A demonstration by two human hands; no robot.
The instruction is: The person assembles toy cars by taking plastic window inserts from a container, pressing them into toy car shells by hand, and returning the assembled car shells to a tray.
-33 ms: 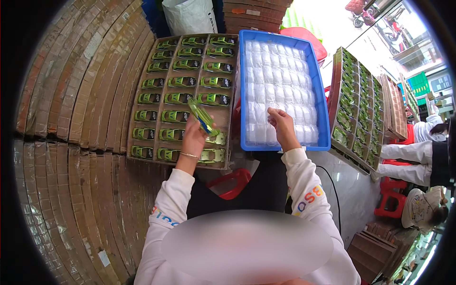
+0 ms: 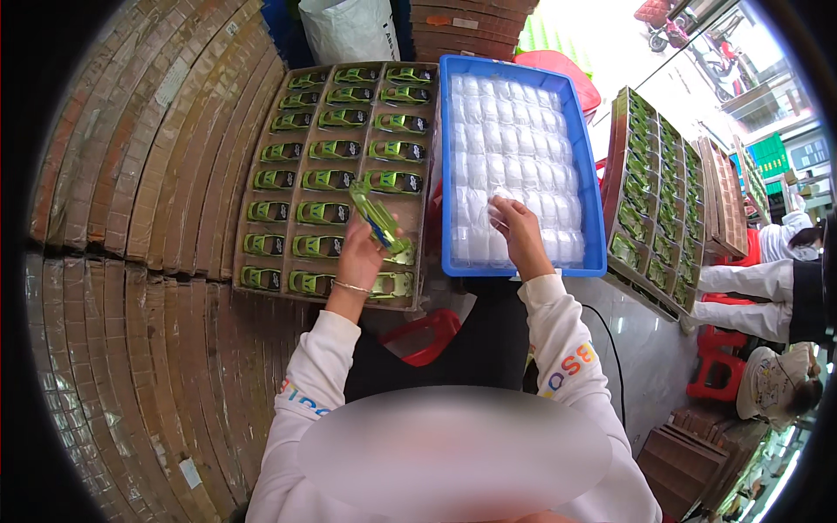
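My left hand (image 2: 360,254) is closed round a green toy car body (image 2: 377,218), held tilted above the near right part of a brown divided tray (image 2: 327,196). Rows of green toy cars with dark windows, such as one car (image 2: 323,213), lie in that tray's columns. Over a blue plastic crate (image 2: 596,209) my right hand (image 2: 520,228) has its thumb and fingers pinched together. Whatever is between those fingertips, if anything, is too small to tell from the white pieces behind. Packed rows of white wrapped pieces (image 2: 514,166) fill the crate.
Stacked brown cardboard trays (image 2: 131,174) wall the left side. Another tray of green parts (image 2: 649,200) stands on the right. A red stool (image 2: 427,338) is below the brown tray, and a white sack (image 2: 349,35) stands behind it. People (image 2: 758,301) are at the far right.
My left hand has shifted very slightly to the right with the toy car body. My right hand has hardly moved.
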